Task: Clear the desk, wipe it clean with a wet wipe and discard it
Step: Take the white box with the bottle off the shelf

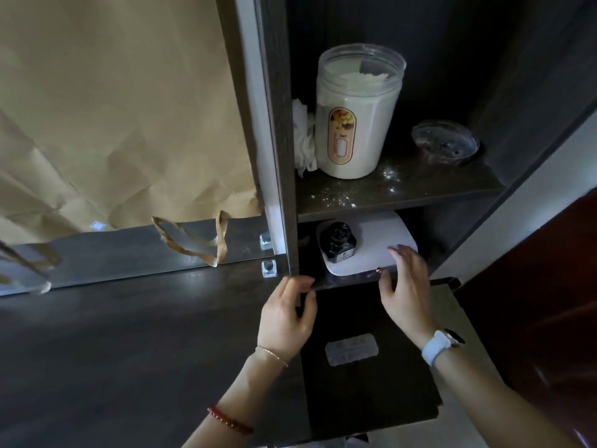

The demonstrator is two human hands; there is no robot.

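Note:
A dark wooden desk (113, 334) fills the lower left. On its right end lies a flat black pad (371, 392) with a small silver blister pack (351, 349) on top. My left hand (287, 318) pinches the pad's far left corner, beside the shelf's upright. Fingers spread, my right hand (405, 295) rests over the pad's far edge and holds nothing. Its fingertips reach the white board (384, 244) in the low shelf opening. A black ink bottle (337, 242) stands on that board.
On the shelf above stand an open white jar (355, 114), a crumpled tissue (303, 137) and a glass dish (445, 142), with white powder spilled around them. A brown paper bag (113, 108) leans behind the desk at left. A dark red door (549, 302) is at right.

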